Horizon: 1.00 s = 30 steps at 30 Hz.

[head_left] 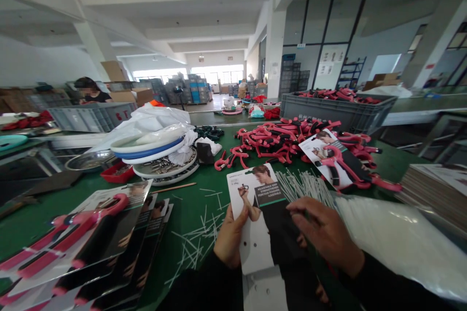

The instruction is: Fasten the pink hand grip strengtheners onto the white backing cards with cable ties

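My left hand [230,235] grips the left edge of a printed card [255,214] with punched holes, held upright near the front of the table. More of the same cards lie just beneath it. My right hand [326,233] is over the card's right side, fingers loosely together; whether it holds anything is hidden. Behind the card are white cable ties [304,185] in a bundle. A carded pink hand gripper [333,160] leans on a pile of loose pink grippers [270,138]. At the left, finished-looking carded grippers [91,233] are stacked.
Cut tie pieces [199,238] litter the green table. Stacked round trays [148,148] and a red dish [118,172] stand at the left. A grey crate [335,112] of grippers is behind; a plastic bag [397,233] lies right. A person [91,92] is far left.
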Tool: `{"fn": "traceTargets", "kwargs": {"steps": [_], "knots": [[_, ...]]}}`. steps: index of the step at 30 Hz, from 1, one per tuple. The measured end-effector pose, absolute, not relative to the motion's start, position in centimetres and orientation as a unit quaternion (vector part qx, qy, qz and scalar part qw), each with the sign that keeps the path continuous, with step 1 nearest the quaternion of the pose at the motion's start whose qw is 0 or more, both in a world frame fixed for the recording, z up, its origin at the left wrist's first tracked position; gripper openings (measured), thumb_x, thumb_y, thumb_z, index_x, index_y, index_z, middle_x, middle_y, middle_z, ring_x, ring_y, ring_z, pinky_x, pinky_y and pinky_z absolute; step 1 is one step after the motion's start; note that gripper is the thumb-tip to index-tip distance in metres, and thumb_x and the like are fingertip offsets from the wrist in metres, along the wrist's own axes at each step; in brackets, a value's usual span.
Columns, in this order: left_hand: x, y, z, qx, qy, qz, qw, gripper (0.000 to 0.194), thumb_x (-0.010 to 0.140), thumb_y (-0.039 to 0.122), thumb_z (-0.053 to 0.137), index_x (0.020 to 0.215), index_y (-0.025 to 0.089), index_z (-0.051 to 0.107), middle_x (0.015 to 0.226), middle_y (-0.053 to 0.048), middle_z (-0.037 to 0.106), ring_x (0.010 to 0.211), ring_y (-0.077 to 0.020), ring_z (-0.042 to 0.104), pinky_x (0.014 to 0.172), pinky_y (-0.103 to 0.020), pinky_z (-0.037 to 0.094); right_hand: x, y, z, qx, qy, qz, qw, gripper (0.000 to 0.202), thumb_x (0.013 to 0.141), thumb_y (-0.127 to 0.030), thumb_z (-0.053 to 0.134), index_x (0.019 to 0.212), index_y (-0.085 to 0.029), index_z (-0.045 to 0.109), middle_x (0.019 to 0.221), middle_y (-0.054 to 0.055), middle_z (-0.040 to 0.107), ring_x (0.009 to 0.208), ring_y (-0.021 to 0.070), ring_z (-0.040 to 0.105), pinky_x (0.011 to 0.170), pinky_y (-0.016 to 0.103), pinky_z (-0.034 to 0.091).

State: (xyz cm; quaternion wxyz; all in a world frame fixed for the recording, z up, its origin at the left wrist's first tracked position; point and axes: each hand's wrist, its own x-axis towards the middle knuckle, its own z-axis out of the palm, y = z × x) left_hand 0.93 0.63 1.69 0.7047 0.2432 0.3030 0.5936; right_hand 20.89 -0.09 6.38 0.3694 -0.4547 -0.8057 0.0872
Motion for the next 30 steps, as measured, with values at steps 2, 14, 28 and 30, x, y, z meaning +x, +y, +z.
{"fn": "traceTargets", "kwargs": {"steps": [2,14,28,30], "knots": [[0.1,1.3,1.7,0.246,0.332,0.604,0.681,0.066,0.067,0.031,0.073,0.122,0.022,0.038,0.077,-0.001,0.064,0.060,-0.0159,0.062,0.058,-0.028,0.048,22.9,1.6,6.7,-0.564,-0.762,0.043,0.316,0.034,0.092,-0.034,0.029,0.094,-0.018,0.059,0.091,0.006,0.063,0.084,0.0158,0.058,0.073,0.026,0.044],[-1.9,3.2,-0.7,0.465,0.506,0.510,0.517,0.058,0.055,0.025,0.077,0.107,0.014,0.054,0.103,-0.011,0.065,0.094,-0.0275,0.061,0.082,-0.035,0.045,24.5,11.3,2.8,-0.720,-0.691,0.048,-0.022,0.028,0.087,-0.034,0.052,0.107,-0.015,0.055,0.108,0.007,0.057,0.092,0.0178,0.057,0.079,0.039,0.048],[-4.1,0.7,-0.2,0.557,0.562,0.339,0.509,0.092,0.052,0.028,0.078,0.132,0.014,0.033,0.069,-0.001,0.061,0.051,-0.0168,0.058,0.037,-0.022,0.040,28.3,11.2,3.5,-0.758,-0.602,0.163,0.191,0.025,0.087,-0.032,0.051,0.106,-0.016,0.056,0.106,0.005,0.058,0.087,0.0163,0.058,0.073,0.035,0.050],[-3.8,0.9,-0.2,0.509,0.530,0.388,0.556,0.078,0.053,0.027,0.078,0.121,0.011,0.043,0.072,-0.003,0.063,0.059,-0.0176,0.061,0.047,-0.023,0.046,28.3,10.4,3.9,-0.749,-0.577,0.173,0.276,0.022,0.087,-0.032,0.051,0.098,-0.014,0.057,0.094,0.004,0.060,0.077,0.0136,0.059,0.067,0.031,0.050]]}}
